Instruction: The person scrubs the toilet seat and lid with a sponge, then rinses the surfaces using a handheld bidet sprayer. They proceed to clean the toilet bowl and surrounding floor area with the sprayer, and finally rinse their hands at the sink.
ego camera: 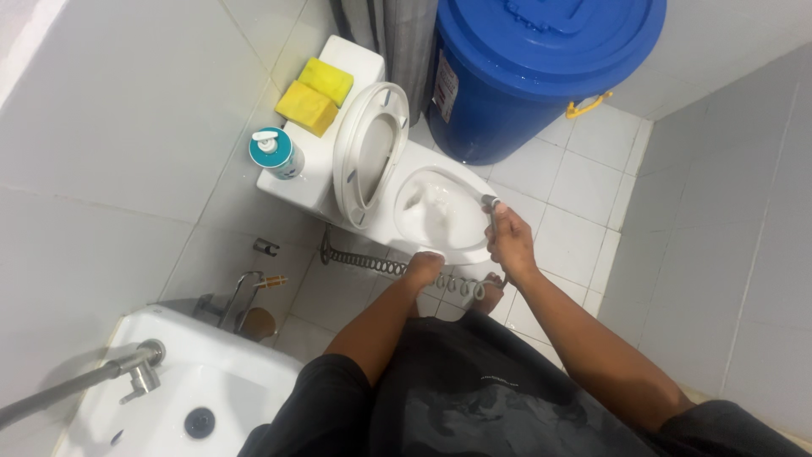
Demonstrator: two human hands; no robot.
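White toilet bowl (pixel 440 211) sits ahead of you: your right hand (pixel 510 239) is clenched around the sprayer (pixel 491 203) at its right rim, your left hand (pixel 425 267) presses closed on its near rim.

Bright even light, soft shadows, wide-angle edge distortion.
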